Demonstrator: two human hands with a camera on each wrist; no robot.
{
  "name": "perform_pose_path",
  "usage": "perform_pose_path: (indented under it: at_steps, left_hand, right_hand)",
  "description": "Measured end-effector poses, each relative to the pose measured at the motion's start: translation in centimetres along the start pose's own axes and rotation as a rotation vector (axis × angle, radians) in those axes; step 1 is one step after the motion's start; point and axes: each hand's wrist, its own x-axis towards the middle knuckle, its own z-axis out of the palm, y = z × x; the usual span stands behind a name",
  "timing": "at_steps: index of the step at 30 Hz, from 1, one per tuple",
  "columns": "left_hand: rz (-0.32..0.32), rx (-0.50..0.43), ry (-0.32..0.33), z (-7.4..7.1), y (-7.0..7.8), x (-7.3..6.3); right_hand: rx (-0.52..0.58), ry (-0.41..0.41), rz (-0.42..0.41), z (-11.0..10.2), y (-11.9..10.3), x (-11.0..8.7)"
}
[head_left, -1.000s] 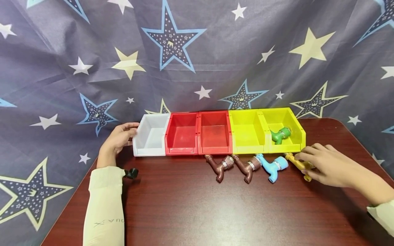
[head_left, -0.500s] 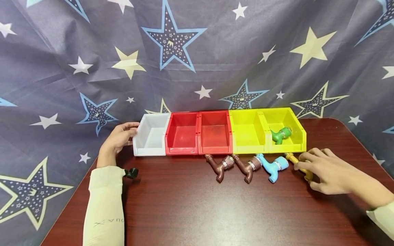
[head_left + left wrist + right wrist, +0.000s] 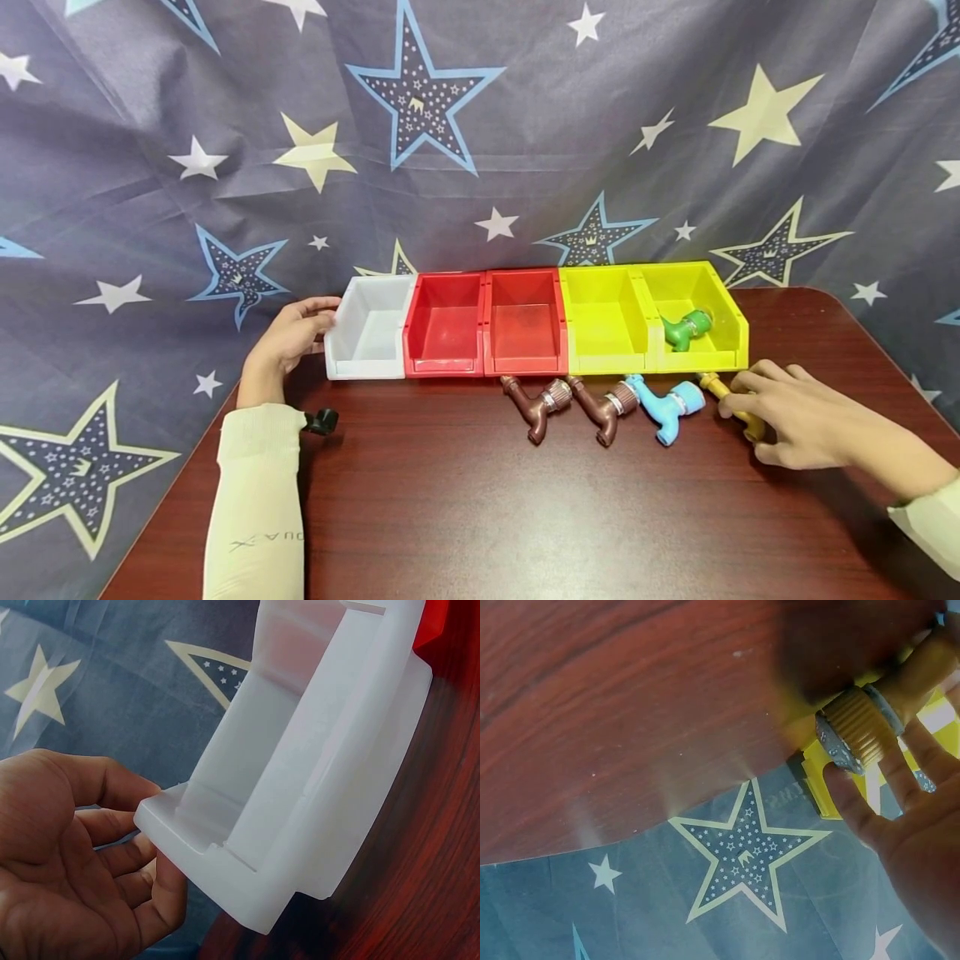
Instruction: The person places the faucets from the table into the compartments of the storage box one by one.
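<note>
At the left end of a bin row, my left hand (image 3: 296,333) holds the side edge of the white bin (image 3: 366,368). In the left wrist view its fingers bend around the corner of the white bin (image 3: 247,889). On the right, my right hand (image 3: 806,417) grips a yellow tap (image 3: 716,387) lying at the front of the bins. Fingers surround the tap's ribbed knob (image 3: 859,727) in the right wrist view. Beside it lie a blue tap (image 3: 667,408) and two brown taps (image 3: 536,412) (image 3: 606,412). A green tap (image 3: 682,331) sits in the rightmost yellow bin (image 3: 723,362).
Two red bins (image 3: 442,367) (image 3: 525,367) and another yellow bin (image 3: 607,364) complete the row on the dark red wooden table (image 3: 487,508). A star-patterned cloth (image 3: 510,117) hangs close behind the bins. A small black object (image 3: 322,422) is by the left cuff.
My right hand has shifted slightly right and toward me over the yellow tap, and its knob is now hidden under the hand in the head view. My left hand stays at the white bin.
</note>
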Motion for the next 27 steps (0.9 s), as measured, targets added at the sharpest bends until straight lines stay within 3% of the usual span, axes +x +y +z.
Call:
perform_pose_path:
  at_steps: [14,27]
  left_hand:
    - [-0.008,0.010,0.005,0.0,0.1,-0.1]
    - [0.003,-0.012,-0.008,0.0,0.1,-0.1]
  right_hand:
    - [0.021,-0.034,0.064,-0.3,-0.3,0.0]
    - [-0.028,0.014,0.050,-1.9,-0.7,-0.4]
